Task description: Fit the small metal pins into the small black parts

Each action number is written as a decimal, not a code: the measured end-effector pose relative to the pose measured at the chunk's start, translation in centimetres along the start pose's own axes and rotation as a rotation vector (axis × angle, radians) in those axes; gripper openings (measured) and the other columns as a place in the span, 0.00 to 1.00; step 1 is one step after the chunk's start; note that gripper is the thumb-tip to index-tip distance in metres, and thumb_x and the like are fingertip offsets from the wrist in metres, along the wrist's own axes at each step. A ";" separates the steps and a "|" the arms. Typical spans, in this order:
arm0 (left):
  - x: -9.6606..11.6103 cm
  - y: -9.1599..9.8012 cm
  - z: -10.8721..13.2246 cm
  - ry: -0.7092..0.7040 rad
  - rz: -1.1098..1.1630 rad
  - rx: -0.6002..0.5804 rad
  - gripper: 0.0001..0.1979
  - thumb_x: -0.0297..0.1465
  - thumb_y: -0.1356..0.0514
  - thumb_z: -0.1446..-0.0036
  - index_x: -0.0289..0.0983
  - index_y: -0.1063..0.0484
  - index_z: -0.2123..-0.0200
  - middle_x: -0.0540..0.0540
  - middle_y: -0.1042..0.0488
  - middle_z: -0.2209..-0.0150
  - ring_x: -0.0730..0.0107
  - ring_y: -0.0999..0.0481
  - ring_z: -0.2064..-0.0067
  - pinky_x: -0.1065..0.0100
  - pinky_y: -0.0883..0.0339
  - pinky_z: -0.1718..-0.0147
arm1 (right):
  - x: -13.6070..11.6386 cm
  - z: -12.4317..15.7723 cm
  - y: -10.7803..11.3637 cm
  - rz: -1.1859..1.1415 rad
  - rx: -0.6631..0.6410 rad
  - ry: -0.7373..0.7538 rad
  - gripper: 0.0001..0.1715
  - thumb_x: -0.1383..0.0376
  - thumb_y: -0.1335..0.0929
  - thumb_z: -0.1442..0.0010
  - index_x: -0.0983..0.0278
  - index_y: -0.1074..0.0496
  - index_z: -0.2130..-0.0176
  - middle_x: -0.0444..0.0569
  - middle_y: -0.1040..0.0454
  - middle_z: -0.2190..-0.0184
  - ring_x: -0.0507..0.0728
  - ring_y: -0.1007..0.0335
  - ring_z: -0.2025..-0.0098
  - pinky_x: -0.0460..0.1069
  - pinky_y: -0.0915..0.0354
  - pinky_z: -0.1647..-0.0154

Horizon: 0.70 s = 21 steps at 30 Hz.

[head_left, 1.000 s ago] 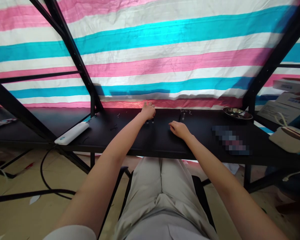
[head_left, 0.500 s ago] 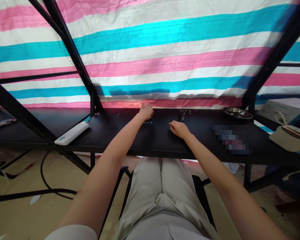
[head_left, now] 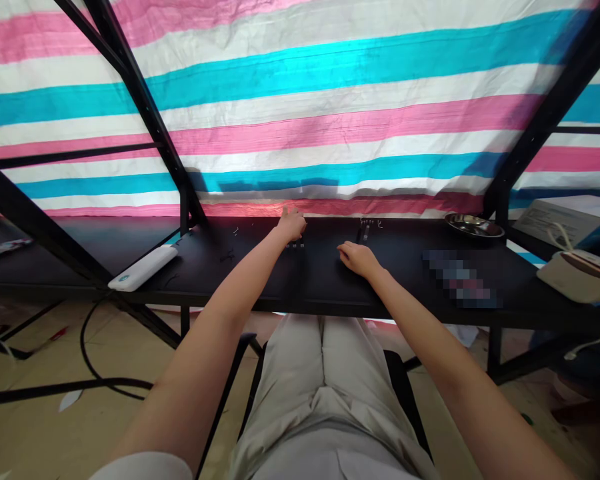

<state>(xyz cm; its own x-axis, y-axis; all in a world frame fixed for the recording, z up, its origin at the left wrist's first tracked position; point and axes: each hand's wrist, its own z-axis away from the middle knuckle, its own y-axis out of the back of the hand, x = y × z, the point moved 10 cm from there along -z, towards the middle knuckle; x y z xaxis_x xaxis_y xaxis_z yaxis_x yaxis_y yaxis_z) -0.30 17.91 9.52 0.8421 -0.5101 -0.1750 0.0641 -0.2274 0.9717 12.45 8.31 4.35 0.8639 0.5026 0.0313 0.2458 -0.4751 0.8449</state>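
Note:
My left hand (head_left: 293, 225) reaches to the far side of the black table (head_left: 325, 287), fingers bent down and closed. Whatever they grip, if anything, is hidden. A row of small pale pieces (head_left: 295, 245) lies just below that hand, seemingly along a dark strip. Nearer to me, my right hand (head_left: 356, 257) rests on the tabletop with its fingers curled and thumb against them; its contents, if any, do not show. Beyond it lie a small strip with clear pieces (head_left: 367, 231) and several tiny white bits (head_left: 371, 221).
A long white case (head_left: 144, 268) lies at the left. At the right are a shiny metal dish (head_left: 475, 225), a blurred flat object (head_left: 460, 279), a beige pouch (head_left: 577, 275) and a box (head_left: 570, 223). Black frame bars (head_left: 150, 113) slant before a striped sheet (head_left: 330, 80).

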 end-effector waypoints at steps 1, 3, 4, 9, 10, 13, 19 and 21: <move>0.2 0.0 0.2 0.005 -0.022 -0.032 0.06 0.27 0.35 0.56 0.38 0.23 0.71 0.41 0.30 0.57 0.50 0.41 0.47 0.41 0.63 0.43 | 0.0 0.0 0.0 -0.001 0.000 -0.001 0.16 0.67 0.42 0.38 0.66 0.28 0.58 0.51 0.26 0.64 0.53 0.31 0.65 0.46 0.41 0.67; 0.4 0.2 0.5 0.013 -0.043 -0.061 0.07 0.27 0.35 0.55 0.38 0.23 0.69 0.41 0.30 0.56 0.50 0.42 0.46 0.42 0.63 0.43 | 0.1 0.0 -0.1 -0.004 -0.002 -0.003 0.16 0.67 0.42 0.38 0.66 0.28 0.57 0.52 0.26 0.64 0.53 0.31 0.65 0.46 0.41 0.67; 0.6 0.4 0.6 0.015 -0.048 -0.065 0.07 0.27 0.35 0.55 0.38 0.23 0.68 0.41 0.30 0.55 0.50 0.42 0.46 0.41 0.63 0.43 | 0.1 0.0 -0.1 -0.006 -0.003 -0.005 0.16 0.67 0.42 0.38 0.66 0.28 0.57 0.52 0.26 0.64 0.53 0.30 0.65 0.46 0.41 0.66; 0.9 0.7 0.8 0.015 -0.051 -0.068 0.07 0.26 0.35 0.55 0.38 0.23 0.69 0.41 0.30 0.55 0.50 0.41 0.46 0.41 0.62 0.44 | 0.2 0.0 -0.2 -0.010 -0.007 -0.009 0.17 0.67 0.42 0.38 0.66 0.28 0.57 0.52 0.26 0.63 0.54 0.31 0.64 0.46 0.40 0.66; 0.9 0.7 0.9 0.017 -0.051 -0.067 0.07 0.26 0.35 0.55 0.38 0.23 0.69 0.41 0.30 0.55 0.50 0.41 0.46 0.42 0.62 0.44 | 0.3 0.0 -0.2 -0.012 -0.008 -0.011 0.17 0.67 0.42 0.38 0.66 0.28 0.57 0.52 0.26 0.63 0.54 0.31 0.64 0.46 0.40 0.66; 0.9 0.8 0.9 0.019 -0.060 -0.068 0.06 0.26 0.35 0.55 0.37 0.23 0.69 0.41 0.30 0.56 0.51 0.41 0.46 0.41 0.61 0.44 | 0.4 0.0 -0.3 -0.016 -0.014 -0.023 0.17 0.67 0.42 0.38 0.66 0.28 0.57 0.52 0.26 0.62 0.53 0.31 0.64 0.46 0.41 0.66; 0.8 0.6 1.0 0.003 -0.075 -0.076 0.09 0.29 0.33 0.57 0.38 0.24 0.68 0.41 0.30 0.56 0.51 0.41 0.47 0.41 0.61 0.44 | 0.2 0.0 -0.2 -0.020 -0.026 -0.030 0.17 0.66 0.43 0.38 0.65 0.28 0.57 0.51 0.26 0.63 0.53 0.31 0.65 0.46 0.42 0.66; 1.0 0.9 1.1 -0.004 -0.075 -0.062 0.14 0.29 0.32 0.59 0.39 0.25 0.64 0.40 0.31 0.55 0.50 0.42 0.46 0.40 0.62 0.44 | 0.4 0.1 0.1 -0.016 -0.013 -0.063 0.17 0.65 0.42 0.39 0.65 0.28 0.59 0.51 0.27 0.64 0.53 0.32 0.65 0.46 0.43 0.66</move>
<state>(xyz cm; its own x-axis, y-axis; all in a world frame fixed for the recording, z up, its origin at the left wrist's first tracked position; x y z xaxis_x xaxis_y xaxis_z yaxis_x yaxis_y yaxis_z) 0.07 16.29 10.00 0.8316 -0.4967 -0.2483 0.1601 -0.2137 0.9637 12.86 8.40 4.45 0.8862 0.4631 -0.0155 0.2541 -0.4577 0.8520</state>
